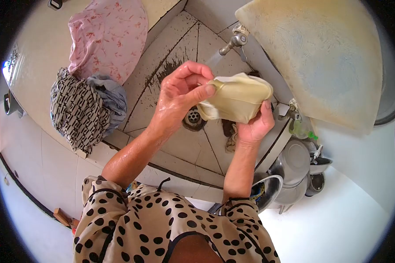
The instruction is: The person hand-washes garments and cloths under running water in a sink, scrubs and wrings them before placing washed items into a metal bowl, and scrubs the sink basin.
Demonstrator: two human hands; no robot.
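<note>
Over a tiled sink (162, 111), both of my hands hold up a pale yellow cloth piece (239, 94) that looks like a small wet garment; its exact kind I cannot make out. My left hand (184, 85), wet and shiny, pinches its left edge between thumb and fingers. On the right side, my right hand (256, 125) grips the lower edge, with some of its fingers hidden by the cloth. Just beyond the cloth, water runs from a metal tap (234, 44). The round drain (193, 117) shows below my left hand.
A pink flowered cloth (109, 37), a black-and-white patterned cloth (79, 111) and a blue-grey cloth (112, 98) lie on the left ledge. To the right is a large worn board (320, 57). Metal basins (289, 162), a second tap (294, 111) and a green-capped bottle (303, 130) stand lower right.
</note>
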